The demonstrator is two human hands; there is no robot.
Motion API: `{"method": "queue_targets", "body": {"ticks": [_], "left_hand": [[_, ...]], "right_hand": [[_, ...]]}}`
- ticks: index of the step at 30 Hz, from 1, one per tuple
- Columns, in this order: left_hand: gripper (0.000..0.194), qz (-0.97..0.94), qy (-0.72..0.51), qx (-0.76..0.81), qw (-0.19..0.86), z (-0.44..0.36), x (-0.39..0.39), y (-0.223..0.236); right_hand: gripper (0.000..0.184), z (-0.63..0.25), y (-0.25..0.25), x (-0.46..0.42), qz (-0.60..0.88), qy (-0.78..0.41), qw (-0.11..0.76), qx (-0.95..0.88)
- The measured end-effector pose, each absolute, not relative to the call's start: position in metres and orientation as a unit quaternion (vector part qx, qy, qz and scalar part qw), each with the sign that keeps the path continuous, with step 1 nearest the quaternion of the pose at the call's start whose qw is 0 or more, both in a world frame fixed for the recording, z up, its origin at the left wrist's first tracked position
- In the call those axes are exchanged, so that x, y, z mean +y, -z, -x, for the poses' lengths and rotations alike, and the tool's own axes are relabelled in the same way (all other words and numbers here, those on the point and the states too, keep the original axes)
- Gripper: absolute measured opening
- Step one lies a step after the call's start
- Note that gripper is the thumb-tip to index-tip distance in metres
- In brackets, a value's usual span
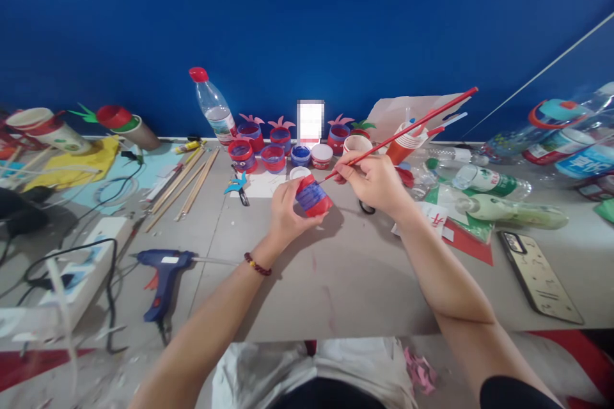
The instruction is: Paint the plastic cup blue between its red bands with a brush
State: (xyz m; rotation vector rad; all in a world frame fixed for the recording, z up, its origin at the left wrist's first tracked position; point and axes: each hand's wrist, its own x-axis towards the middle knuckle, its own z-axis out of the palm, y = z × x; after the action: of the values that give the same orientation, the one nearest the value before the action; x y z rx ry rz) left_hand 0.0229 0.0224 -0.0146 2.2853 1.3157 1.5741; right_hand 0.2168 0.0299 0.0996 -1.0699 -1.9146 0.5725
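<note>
My left hand [286, 212] is wrapped around a small cup [314, 198] painted blue above and red below, tilted over the table. Pinched in my right hand [371, 180] is a long red paintbrush [403, 130], its tip at the painted side of the cup. Just behind my hands stand an open jar of blue paint [301, 155] and a jar with a pale red top [322, 156]. Several red and blue painted cups [273, 158] are lined up there, some with pink leaf shapes on their rims.
A blue glue gun [165, 275] and a power strip [89, 265] lie at left, near wooden sticks [185, 185]. A red-capped bottle [213, 105] stands by the blue wall. Plastic bottles [494, 182] and a phone [541, 276] lie at right.
</note>
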Motion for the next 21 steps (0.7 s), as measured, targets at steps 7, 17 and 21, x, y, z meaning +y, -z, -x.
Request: {"method": "queue_targets", "body": {"ticks": [7, 17, 21], "left_hand": [[0.078, -0.746, -0.494, 0.444, 0.054, -0.022, 0.022, 0.016], [0.078, -0.748, -0.498, 0.436, 0.041, -0.023, 0.023, 0.017], [0.076, -0.745, -0.501, 0.438, 0.042, -0.023, 0.023, 0.016]], "right_hand": [[0.02, -0.209, -0.103, 0.021, 0.406, -0.237, 0.417, -0.778], [0.022, -0.203, -0.099, 0.022, 0.43, -0.269, 0.419, -0.753], [0.023, -0.205, -0.101, 0.023, 0.433, -0.254, 0.43, -0.75]]}}
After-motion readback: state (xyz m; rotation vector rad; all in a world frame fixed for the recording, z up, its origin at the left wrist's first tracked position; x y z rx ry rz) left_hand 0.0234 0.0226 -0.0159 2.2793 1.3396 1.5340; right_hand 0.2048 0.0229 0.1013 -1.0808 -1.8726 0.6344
